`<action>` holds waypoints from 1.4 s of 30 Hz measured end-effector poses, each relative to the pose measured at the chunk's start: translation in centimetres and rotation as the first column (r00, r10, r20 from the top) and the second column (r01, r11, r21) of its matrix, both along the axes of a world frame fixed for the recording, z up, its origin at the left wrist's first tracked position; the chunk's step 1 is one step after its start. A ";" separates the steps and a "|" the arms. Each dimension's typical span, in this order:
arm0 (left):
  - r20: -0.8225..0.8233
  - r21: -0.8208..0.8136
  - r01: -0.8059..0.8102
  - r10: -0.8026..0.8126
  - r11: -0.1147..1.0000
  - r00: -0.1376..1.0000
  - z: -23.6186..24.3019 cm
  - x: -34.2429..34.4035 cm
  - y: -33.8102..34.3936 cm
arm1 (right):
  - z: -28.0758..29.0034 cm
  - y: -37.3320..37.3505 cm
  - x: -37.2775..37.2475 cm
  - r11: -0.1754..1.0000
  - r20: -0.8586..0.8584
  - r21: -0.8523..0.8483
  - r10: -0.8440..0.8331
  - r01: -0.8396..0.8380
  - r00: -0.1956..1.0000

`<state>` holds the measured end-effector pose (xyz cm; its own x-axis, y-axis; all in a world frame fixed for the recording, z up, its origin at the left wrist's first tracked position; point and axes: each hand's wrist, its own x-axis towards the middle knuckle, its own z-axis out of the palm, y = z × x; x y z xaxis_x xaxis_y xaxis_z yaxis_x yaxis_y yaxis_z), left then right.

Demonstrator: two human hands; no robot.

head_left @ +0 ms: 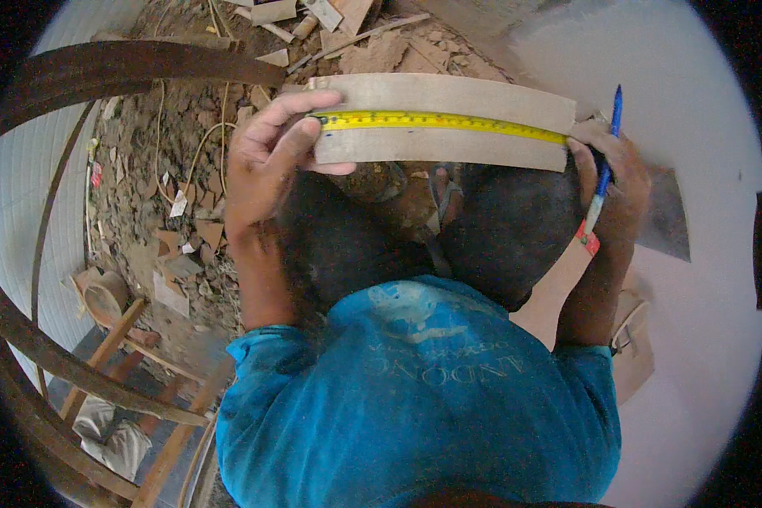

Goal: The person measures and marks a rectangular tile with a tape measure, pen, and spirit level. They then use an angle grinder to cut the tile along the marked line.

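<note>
Tape measure (pixel 444 124) marks too fine to read; right end apparently tucked behind right hand (pixel 628 165). Blue shirt (pixel 423 415) cut by lower edge.

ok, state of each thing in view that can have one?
Flat beige rectangular strip: held up, left end gripped.
Yellow graduated measuring tape: extended along the strip.
Slim blue pen: gripped; whether capped, unclear.
Left hand: fingers closed on strip.
Right hand: fingers closed around pen, at strip's right end.
Blue fabric shirt: worn, creased.
Pale sack-like cloth: crumpled.
Broken flat pieces: scattered.

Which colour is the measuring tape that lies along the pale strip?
The measuring tape is yellow with dark markings, seen in the head view.
</note>
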<state>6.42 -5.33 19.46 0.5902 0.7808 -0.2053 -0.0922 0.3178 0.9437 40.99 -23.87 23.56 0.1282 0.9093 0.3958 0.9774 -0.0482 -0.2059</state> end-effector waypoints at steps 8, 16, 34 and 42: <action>-0.073 0.045 0.007 -0.004 0.999 0.997 -0.8 -2.7 2.0 | 1.2 2.4 -2.5 0.991 -0.263 -0.086 -0.120 0.100 0.957; 0.003 -0.002 0.027 -0.027 1.000 1.000 -3.2 -2.3 2.2 | 0.8 2.0 -1.5 0.990 -0.331 0.001 -0.131 0.139 0.935; 0.039 -0.058 0.047 -0.045 0.997 0.998 -2.9 -0.5 1.0 | 1.8 0.9 -1.4 0.989 -0.137 -0.132 -0.083 0.064 0.987; 0.059 -0.116 0.087 -0.080 0.989 0.995 -2.2 -0.3 0.9 | 1.2 1.9 -3.4 0.964 -0.414 0.239 0.213 -0.120 0.885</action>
<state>6.16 -4.43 17.25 0.6652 0.7003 -0.2591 -0.1107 0.4356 0.8933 37.56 -21.96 24.80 0.1824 0.8394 0.5120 0.7784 0.1948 -0.5968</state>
